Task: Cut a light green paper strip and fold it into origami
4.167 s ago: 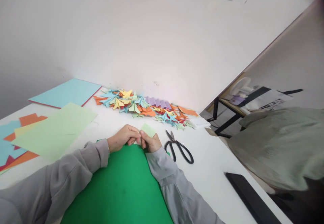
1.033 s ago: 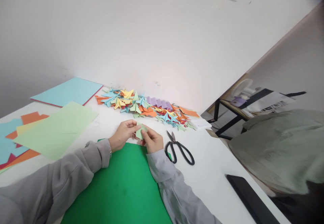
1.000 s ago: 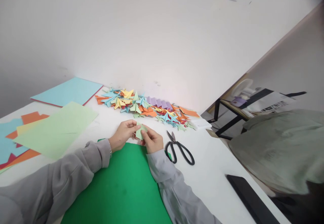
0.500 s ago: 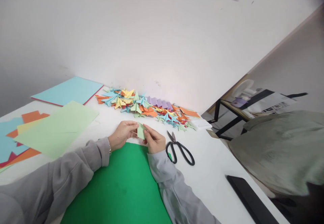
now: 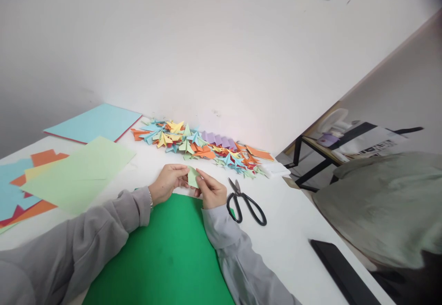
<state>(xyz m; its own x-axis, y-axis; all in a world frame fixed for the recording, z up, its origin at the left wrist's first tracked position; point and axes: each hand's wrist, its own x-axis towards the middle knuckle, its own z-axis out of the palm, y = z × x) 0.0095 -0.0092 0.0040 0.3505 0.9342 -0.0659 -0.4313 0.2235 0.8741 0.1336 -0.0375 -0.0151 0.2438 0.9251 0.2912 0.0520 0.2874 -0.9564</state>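
Observation:
Between my two hands is a small piece of light green paper [image 5: 193, 177], held up just above the far edge of a large green sheet [image 5: 165, 250]. My left hand [image 5: 169, 183] pinches its left side with thumb and fingers. On the opposite side, my right hand [image 5: 212, 189] grips the paper the same way; some fingertips are hidden behind it. Black-handled scissors [image 5: 238, 194] lie to the right of my right hand, blades slightly apart. Beyond my hands spreads a pile of folded paper planes [image 5: 186, 140] in several colours.
At left lie a large light green sheet [image 5: 79, 171], coloured paper scraps [image 5: 17, 190] and a blue sheet [image 5: 95, 123] on red. A black flat object [image 5: 340, 268] rests near the table's right edge. A person in a grey-green top [image 5: 380, 208] is close by on the right.
The view has shifted very slightly. Both hands keep their grip on the small green paper, with no other clear movement.

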